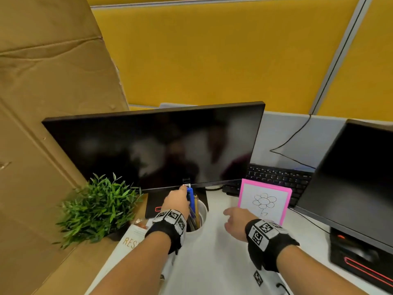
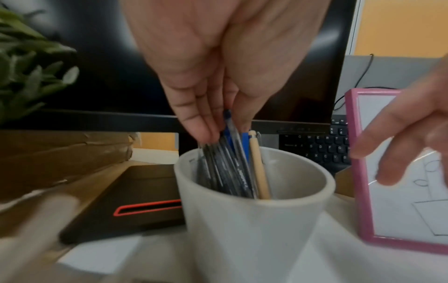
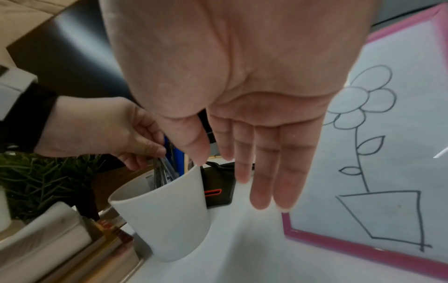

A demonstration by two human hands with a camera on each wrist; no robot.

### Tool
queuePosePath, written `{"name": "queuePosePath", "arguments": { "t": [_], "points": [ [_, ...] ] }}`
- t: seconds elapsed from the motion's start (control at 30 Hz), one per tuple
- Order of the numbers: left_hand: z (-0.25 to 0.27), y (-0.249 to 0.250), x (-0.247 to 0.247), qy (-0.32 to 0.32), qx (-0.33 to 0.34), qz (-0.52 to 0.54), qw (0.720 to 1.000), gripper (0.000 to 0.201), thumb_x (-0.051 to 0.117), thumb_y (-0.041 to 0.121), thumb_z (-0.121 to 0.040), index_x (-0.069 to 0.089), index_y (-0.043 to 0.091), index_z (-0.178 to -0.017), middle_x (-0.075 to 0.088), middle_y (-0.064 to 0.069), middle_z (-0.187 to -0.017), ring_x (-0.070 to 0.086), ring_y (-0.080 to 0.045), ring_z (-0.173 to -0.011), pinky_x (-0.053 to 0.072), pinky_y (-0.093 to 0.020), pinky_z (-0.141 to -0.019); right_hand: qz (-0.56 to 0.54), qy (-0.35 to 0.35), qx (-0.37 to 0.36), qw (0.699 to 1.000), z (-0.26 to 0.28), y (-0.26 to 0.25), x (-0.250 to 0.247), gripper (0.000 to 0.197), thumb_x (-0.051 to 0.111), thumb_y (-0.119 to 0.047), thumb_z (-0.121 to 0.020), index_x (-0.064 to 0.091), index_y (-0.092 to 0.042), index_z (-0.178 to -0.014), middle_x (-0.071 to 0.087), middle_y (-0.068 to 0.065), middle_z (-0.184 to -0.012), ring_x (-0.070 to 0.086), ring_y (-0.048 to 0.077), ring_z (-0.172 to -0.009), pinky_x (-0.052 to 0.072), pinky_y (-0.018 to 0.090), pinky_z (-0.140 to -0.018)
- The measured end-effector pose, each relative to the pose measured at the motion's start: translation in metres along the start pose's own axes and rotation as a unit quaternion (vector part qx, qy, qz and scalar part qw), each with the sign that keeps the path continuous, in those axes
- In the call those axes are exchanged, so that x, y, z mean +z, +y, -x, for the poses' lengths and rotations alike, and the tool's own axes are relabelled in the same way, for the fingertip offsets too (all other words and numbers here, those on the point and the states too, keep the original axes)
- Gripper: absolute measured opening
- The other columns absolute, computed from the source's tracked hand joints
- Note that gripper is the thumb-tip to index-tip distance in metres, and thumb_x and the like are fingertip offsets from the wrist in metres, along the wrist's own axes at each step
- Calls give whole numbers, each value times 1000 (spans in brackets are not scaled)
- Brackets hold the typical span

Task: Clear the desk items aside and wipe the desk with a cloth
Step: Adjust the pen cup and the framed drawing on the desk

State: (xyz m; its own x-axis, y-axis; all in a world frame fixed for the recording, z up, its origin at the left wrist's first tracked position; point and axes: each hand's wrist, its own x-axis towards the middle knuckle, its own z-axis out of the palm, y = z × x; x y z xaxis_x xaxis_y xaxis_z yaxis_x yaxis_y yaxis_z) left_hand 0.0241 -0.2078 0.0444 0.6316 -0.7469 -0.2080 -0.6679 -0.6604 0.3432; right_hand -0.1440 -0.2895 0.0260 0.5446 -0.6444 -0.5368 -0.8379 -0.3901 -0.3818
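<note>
A white cup [image 1: 203, 210] full of pens [image 1: 190, 195] stands on the white desk [image 1: 217, 262] in front of the monitor stand. My left hand [image 1: 180, 198] reaches down from above and pinches the tops of the pens [image 2: 232, 162], its fingers [image 2: 194, 124] gathered round them above the cup [image 2: 254, 229]. My right hand [image 1: 232, 219] hovers flat with straight fingers [image 3: 261, 181] and holds nothing. It sits between the cup [image 3: 164, 220] and a pink-framed flower drawing [image 1: 264, 201]. No cloth is in view.
A potted green plant [image 1: 95, 207] and a book [image 1: 131, 239] sit left of the cup, beside a large cardboard box [image 1: 42, 124]. The dark monitor [image 1: 153, 145] stands behind. A keyboard [image 1: 276, 177] and a second monitor [image 1: 357, 177] lie to the right.
</note>
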Motion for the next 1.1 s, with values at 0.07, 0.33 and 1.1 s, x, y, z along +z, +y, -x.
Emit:
{"name": "queuePosePath", "arguments": {
  "t": [0.07,0.33,1.1],
  "points": [
    [-3,1,2,1,12,-5,1000,19,51,23,-96,54,14,-113,64,-7,-107,63,-23,-98,51,-33,-83,-3,-4,2,1000,-8,-5,6,50,47,-29,-94,39,-25,-142,49,1,-141,49,21,-127,39,33,-108],
    [-27,9,-21,-17,82,-31,996,18,48,18,-97,62,8,-103,63,-9,-104,61,-25,-100,54,-38,-87,-14,16,-4,1000,-22,-15,13,46,45,-24,-95,43,-22,-140,54,4,-135,53,22,-121,42,30,-104],
    [-1,-36,1,-66,27,-50,996,35,49,7,-93,58,20,-124,63,-9,-117,60,-29,-109,52,-38,-91,4,29,-87,996,-24,-49,25,58,45,-24,-97,20,-37,-148,64,3,-114,62,16,-89,49,24,-79]
  ]
}}
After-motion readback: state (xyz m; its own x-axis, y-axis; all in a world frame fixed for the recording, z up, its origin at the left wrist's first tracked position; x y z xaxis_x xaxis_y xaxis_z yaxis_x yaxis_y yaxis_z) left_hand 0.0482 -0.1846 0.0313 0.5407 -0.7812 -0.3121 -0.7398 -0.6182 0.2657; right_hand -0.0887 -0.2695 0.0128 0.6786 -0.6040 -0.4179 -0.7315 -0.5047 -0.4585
